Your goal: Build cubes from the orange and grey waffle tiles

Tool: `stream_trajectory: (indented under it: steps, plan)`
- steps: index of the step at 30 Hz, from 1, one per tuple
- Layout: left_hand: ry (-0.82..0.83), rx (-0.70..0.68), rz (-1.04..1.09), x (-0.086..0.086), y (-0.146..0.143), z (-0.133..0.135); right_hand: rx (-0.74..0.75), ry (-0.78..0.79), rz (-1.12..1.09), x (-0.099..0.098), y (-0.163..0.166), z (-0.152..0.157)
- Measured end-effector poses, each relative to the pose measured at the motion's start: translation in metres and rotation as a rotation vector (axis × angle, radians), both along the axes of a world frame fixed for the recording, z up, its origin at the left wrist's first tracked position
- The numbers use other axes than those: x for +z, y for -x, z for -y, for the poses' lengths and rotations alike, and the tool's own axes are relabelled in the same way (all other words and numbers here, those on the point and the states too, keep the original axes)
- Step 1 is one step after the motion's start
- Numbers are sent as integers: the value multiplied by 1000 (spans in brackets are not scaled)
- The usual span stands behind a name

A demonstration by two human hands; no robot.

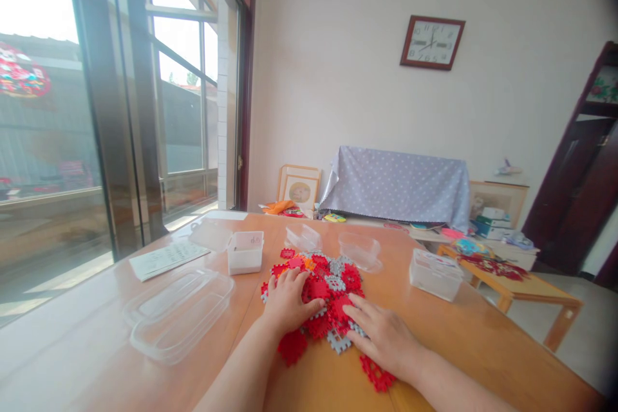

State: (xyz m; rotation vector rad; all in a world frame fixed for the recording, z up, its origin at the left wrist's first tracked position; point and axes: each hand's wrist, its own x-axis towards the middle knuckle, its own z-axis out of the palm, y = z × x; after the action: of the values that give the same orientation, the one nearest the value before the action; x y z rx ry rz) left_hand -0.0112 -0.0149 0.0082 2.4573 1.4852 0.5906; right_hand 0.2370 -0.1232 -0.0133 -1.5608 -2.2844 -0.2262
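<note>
A heap of red and grey notched plastic building pieces (319, 290), with a few orange ones, lies on the wooden table (405, 347). My left hand (288, 299) rests on the heap's left side, fingers spread over the pieces. On the right side, my right hand (381, 331) touches the heap with its fingers stretched out. A loose red piece (376, 373) lies beneath and in front of my right hand. Another red piece (292, 347) sits by my left wrist. Some pieces are hidden under both hands.
Clear plastic lids (181, 315) lie at the left, near a sheet of paper (168, 259). A small white tub (245, 252) stands behind them. Clear containers (360, 251) sit beyond the heap, and a lidded box (435, 273) is at the right. Windows border the left side.
</note>
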Motion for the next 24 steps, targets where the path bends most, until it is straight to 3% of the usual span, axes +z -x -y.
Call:
stream_trajectory:
  steps: [8,14,21,24]
  plan:
    - [-36,-47,47,1,5,-3,73,-54,-45,-2,-5,-16]
    - [39,-78,38,10,16,-2,5,-61,-213,-6,-11,-26]
    - [119,-112,69,22,28,4,-234,-90,-611,19,2,-41]
    - [89,-77,118,20,28,4,-239,-53,-743,32,20,-54]
